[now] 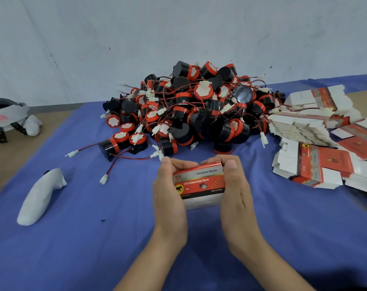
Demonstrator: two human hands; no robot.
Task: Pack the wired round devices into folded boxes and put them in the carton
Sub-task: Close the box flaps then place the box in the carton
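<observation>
Both hands are on one little box (199,185) right in the middle, just in front of the big heap. The left hand (170,192) has the left end and the right hand (235,190) has the right end, palms pressed in on the sides, fingers curled round the far edge and thumbs up on top, so it's pretty firmly gripped from both ends. The box is red and white with "Genuine Parts" and "12v reversing horn" printed on the face looking up, and it's held over the blue cloth (94,238); can't tell if it's touching the cloth, or if anything is inside it. Behind it is the pile of round devices (199,110), black bodies with red rings, red and black wires and white plugs all tangled together. One device (109,147) lies on its side at the front left edge of the pile, its wire running out to a white plug (72,153). Off to the right are sloppy stacks of flat boxes (316,160), fanned out and overlapping. On the left of the cloth there's a white controller (40,198) lying on its own, and further back at the left edge a white headset (6,114) sits on the bare tabletop.
</observation>
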